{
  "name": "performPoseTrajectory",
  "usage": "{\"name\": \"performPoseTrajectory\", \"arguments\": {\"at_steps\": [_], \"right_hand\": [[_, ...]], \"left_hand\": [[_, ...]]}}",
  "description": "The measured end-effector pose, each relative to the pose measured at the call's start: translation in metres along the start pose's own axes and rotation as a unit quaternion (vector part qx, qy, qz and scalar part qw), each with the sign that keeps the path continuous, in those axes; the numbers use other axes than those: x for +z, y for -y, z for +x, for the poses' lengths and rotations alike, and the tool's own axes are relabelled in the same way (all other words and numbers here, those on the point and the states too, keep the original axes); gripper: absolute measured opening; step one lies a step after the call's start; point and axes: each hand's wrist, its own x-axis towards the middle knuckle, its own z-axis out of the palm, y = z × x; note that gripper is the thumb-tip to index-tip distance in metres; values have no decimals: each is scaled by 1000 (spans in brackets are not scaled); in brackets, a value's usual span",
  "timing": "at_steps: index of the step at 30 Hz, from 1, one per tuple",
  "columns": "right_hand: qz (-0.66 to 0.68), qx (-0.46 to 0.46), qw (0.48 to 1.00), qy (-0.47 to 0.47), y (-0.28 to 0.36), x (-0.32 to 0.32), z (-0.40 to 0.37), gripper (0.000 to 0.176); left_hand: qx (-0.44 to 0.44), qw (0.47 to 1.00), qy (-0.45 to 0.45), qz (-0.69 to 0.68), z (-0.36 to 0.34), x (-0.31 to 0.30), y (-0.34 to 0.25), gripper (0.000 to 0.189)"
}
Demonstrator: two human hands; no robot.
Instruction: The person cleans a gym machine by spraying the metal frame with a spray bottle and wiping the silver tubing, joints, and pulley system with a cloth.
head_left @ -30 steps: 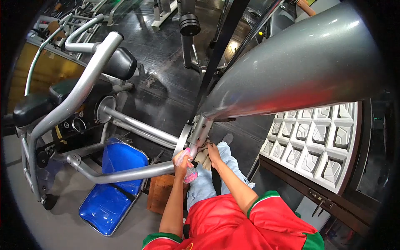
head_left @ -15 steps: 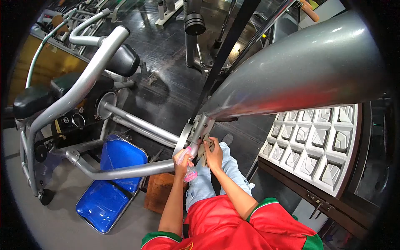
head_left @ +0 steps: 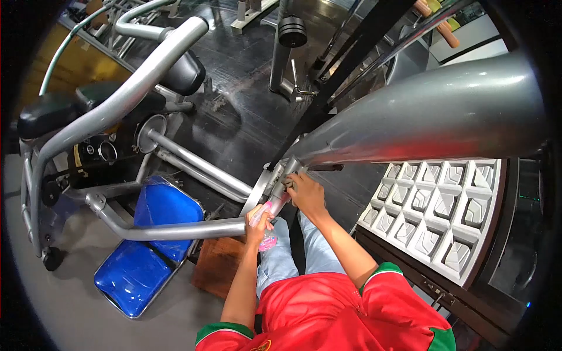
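Note:
My left hand [head_left: 256,229] is wrapped around a small clear bottle with pink parts [head_left: 268,241], probably a spray bottle. It is held beside the end of a curved silver tube [head_left: 175,230]. My right hand [head_left: 309,196] is up against the silver metal joint [head_left: 280,186] of the gym machine, fingers bent over a greyish-brown cloth [head_left: 288,182]. Most of that cloth is hidden under the fingers. The thick grey tube [head_left: 421,114] of the machine rises from this joint toward the upper right.
A blue padded folding chair [head_left: 133,275] and a brown wooden box [head_left: 218,266] are at lower left. Black pads [head_left: 50,115] sit on the machine's left side. A white moulded panel [head_left: 430,205] in a dark frame stands at right. Round black weights [head_left: 292,31] are farther back.
My right hand has moved up along the joint with the cloth, which is now mostly covered. My left hand keeps its hold on the bottle. The view has shifted slightly.

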Motion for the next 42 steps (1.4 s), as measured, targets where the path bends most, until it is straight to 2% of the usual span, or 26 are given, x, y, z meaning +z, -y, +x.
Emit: {"name": "performPoseTrajectory", "arguments": {"at_steps": [2,4,5,7,8,10,11,13,15,17,21,23,26,33,35,38,39,42], "right_hand": [[-18,-19,999,35,4,2,18,27],[-139,-45,981,124,12,7,36,25],[-141,-49,981,124,18,9,47,25],[-214,-67,947,229,34,14,71,20],[-215,-72,946,230,42,19,81,20],[-309,-53,907,280,49,36,100,23],[-311,-57,906,282,50,44,110,23],[-314,4,880,357,50,57,127,27],[-320,0,869,378,48,63,133,28],[-332,-2,851,406,47,66,137,30],[-351,-49,860,366,42,55,118,27],[-322,-113,896,286,31,43,104,22],[-317,-104,905,263,33,23,95,17],[-390,-107,859,313,50,-10,97,16],[-448,-67,814,364,58,-2,109,17],[-488,-124,794,341,56,12,121,17],[-474,-84,814,326,50,20,131,19],[-459,-39,819,341,47,31,148,20]], "left_hand": [[-10,1000,1,-7,0,0,2,21],[-13,1000,-7,-12,-1,1,4,21],[-17,1000,-12,-14,0,1,4,22],[-19,1000,-18,-15,-1,2,2,22],[-23,999,-19,-14,-1,3,2,23],[-9,1000,-20,-5,-1,3,-3,20],[5,1000,-16,6,-1,4,-6,18],[-3,1000,-19,5,-2,4,-3,21],[-11,1000,-22,4,-1,2,0,23],[23,999,-24,17,-1,2,4,21],[29,999,-38,23,-2,3,5,23],[32,999,-37,2,0,3,9,23],[0,999,-38,-19,-1,2,0,23],[16,998,-49,-20,0,3,3,26],[6,999,-48,-18,0,3,2,22],[-1,999,-48,-16,0,1,-2,21],[4,999,-49,-17,0,1,-3,25],[9,999,-43,-19,-1,1,-3,24]]}}
